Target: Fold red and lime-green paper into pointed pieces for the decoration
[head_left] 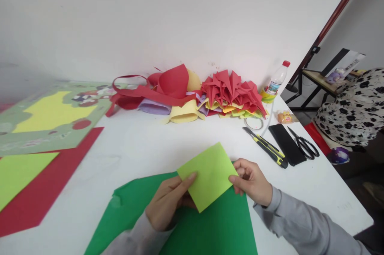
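Note:
A square of lime-green paper (pixel 208 177) is held up between both hands, above a large dark green sheet (pixel 216 227) on the white table. My left hand (pixel 171 199) grips its left side, thumb on top and the other fingers hidden beneath. At the right corner, my right hand (pixel 252 181) pinches the paper between thumb and curled fingers. The paper looks flat and is tilted slightly.
Red folded paper shapes (pixel 231 91) and curled paper strips (pixel 174 83) line the wall. On the right lie a bottle (pixel 273 85), tape (pixel 254 123), a cutter (pixel 270 151), a black case (pixel 287 145) and scissors (pixel 304 145). Red paper (pixel 60 183) lies left. A person in patterned clothing (pixel 354 107) is beyond.

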`<action>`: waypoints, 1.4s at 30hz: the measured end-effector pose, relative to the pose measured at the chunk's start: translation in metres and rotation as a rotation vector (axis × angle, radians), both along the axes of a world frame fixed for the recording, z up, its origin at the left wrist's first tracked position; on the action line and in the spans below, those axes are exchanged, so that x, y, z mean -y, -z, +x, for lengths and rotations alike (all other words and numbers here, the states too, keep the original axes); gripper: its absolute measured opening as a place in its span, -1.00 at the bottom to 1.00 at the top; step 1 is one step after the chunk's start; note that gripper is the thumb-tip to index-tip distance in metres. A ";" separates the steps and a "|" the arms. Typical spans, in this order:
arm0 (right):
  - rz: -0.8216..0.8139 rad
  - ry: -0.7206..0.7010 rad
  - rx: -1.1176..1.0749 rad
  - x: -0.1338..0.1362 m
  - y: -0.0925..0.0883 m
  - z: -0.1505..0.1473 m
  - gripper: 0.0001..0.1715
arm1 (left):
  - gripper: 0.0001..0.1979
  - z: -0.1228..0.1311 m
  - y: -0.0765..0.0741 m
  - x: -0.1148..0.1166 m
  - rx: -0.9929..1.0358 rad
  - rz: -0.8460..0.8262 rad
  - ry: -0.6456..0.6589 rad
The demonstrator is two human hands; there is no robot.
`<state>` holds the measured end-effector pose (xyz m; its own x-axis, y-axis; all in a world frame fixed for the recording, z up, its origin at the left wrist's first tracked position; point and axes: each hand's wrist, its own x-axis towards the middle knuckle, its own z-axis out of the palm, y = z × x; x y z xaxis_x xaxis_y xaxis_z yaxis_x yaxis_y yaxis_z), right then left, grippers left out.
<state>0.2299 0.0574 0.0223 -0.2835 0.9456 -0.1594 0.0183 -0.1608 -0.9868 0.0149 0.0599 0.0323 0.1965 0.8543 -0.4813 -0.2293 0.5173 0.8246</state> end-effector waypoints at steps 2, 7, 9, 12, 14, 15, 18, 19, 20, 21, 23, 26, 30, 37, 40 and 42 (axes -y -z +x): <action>0.004 -0.005 0.005 0.000 0.000 0.000 -0.51 | -0.60 -0.004 -0.001 -0.005 -0.014 0.021 -0.081; -0.005 -0.009 0.011 -0.002 0.002 0.000 -0.50 | -0.68 -0.011 -0.005 -0.013 0.026 0.027 -0.174; -0.011 -0.012 0.007 -0.002 0.003 0.001 -0.50 | -0.68 -0.011 -0.006 -0.012 0.063 0.034 -0.187; -0.020 -0.016 -0.001 -0.003 0.005 0.002 -0.49 | -0.67 -0.010 -0.006 -0.010 0.088 0.037 -0.184; -0.023 -0.013 -0.003 -0.003 0.005 0.002 -0.49 | -0.65 -0.009 -0.006 -0.010 0.095 0.032 -0.163; -0.024 -0.010 -0.004 -0.003 0.005 0.002 -0.50 | -0.63 -0.009 -0.006 -0.010 0.100 0.026 -0.150; -0.027 0.004 -0.009 -0.004 0.006 0.002 -0.51 | -0.52 -0.009 -0.004 -0.010 0.117 0.019 -0.101; -0.029 0.011 -0.011 -0.004 0.006 0.002 -0.50 | -0.52 -0.008 -0.003 -0.009 0.103 0.030 -0.085; -0.030 0.018 -0.012 -0.004 0.006 0.002 -0.50 | -0.53 -0.008 -0.002 -0.008 0.073 0.051 -0.070; -0.030 0.026 -0.013 -0.004 0.006 0.002 -0.50 | -0.56 -0.007 -0.001 -0.007 0.034 0.081 -0.053; -0.026 0.043 -0.014 -0.004 0.006 0.002 -0.50 | -0.59 -0.005 0.001 -0.004 -0.045 0.135 -0.010; -0.013 0.064 -0.022 -0.005 0.007 0.002 -0.50 | -0.60 -0.002 0.002 0.000 -0.075 0.172 0.073; -0.012 0.064 -0.046 -0.005 0.007 0.002 -0.49 | -0.63 -0.003 0.004 -0.001 -0.068 0.200 0.184; -0.036 0.038 -0.091 -0.005 0.006 0.003 -0.52 | -0.64 -0.006 0.007 -0.005 -0.088 0.242 0.203; -0.047 0.063 -0.113 -0.006 0.007 0.003 -0.53 | -0.61 -0.004 0.005 -0.003 -0.080 0.198 0.192; -0.059 0.078 -0.130 -0.007 0.008 0.003 -0.52 | -0.56 -0.003 0.003 -0.001 -0.077 0.184 0.203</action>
<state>0.2329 0.0645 0.0147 -0.2312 0.9558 -0.1817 -0.1242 -0.2142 -0.9689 0.0123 0.0610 0.0289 0.3415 0.8753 -0.3424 -0.0687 0.3865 0.9197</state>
